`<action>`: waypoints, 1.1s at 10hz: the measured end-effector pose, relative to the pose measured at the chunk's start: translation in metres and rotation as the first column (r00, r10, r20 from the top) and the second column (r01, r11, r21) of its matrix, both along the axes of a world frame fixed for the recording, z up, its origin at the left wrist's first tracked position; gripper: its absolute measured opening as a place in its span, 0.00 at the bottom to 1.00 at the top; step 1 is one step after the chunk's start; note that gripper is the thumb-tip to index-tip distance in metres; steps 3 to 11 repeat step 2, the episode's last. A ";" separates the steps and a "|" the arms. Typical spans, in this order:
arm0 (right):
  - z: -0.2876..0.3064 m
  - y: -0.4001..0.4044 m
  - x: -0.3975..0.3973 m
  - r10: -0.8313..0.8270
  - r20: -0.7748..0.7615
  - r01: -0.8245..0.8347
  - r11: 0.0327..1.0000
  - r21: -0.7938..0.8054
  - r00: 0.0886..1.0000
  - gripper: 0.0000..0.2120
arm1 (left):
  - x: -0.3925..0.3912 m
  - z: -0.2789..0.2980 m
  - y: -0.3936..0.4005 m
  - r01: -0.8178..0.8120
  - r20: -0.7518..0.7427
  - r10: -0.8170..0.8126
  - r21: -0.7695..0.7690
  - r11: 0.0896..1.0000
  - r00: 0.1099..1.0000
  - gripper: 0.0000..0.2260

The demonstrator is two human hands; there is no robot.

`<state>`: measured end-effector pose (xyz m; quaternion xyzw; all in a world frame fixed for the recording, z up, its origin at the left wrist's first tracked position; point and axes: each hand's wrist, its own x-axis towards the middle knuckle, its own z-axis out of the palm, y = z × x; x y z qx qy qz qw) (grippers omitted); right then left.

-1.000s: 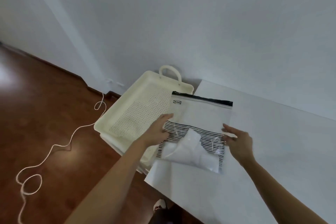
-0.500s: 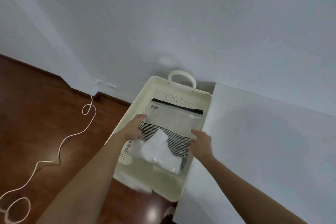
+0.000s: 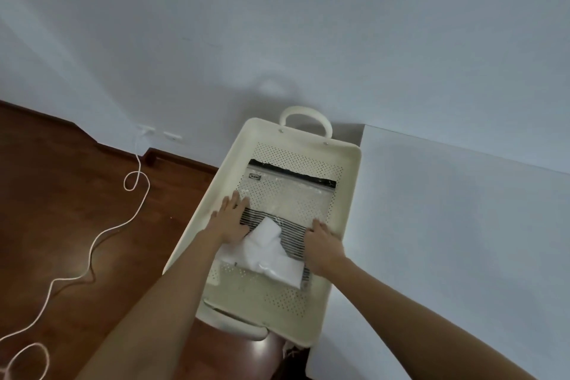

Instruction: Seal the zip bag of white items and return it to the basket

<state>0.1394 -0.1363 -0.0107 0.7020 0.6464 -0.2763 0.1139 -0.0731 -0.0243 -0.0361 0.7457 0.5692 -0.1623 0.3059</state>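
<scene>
The clear zip bag point(image 3: 290, 200) lies flat on the floor of the cream perforated basket point(image 3: 350, 194), its black zip strip at the far end. Inside it are white folded items point(image 3: 271, 253) and a black-and-white striped piece. My left hand point(image 3: 229, 220) rests palm down on the bag's left edge with its fingers spread. At the bag's right edge, my right hand point(image 3: 324, 245) has its fingers curled on the bag. Whether the zip is fully pressed shut cannot be told.
The basket has a loop handle point(image 3: 307, 120) at the far end and stands against a white table point(image 3: 447, 241) on its right. A white cord point(image 3: 92, 241) snakes over the brown wooden floor on the left. A white wall is behind.
Both hands carried the bag left off the table, then lowered it into the basket. It now lies on the basket floor, and my left hand has flattened on top.
</scene>
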 end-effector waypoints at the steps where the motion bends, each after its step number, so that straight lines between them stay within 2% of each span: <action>1: 0.004 -0.006 0.011 0.055 -0.134 -0.043 0.995 0.091 0.989 0.24 | 0.004 0.006 -0.002 -0.076 0.020 0.076 0.011 0.997 0.997 0.34; 2: 0.018 -0.020 0.032 0.014 -0.326 0.078 0.960 0.267 0.945 0.28 | 0.015 0.015 -0.007 -0.134 0.062 0.125 0.158 0.978 0.990 0.35; 11: 0.018 -0.020 0.032 0.014 -0.326 0.078 0.960 0.267 0.945 0.28 | 0.015 0.015 -0.007 -0.134 0.062 0.125 0.158 0.978 0.990 0.35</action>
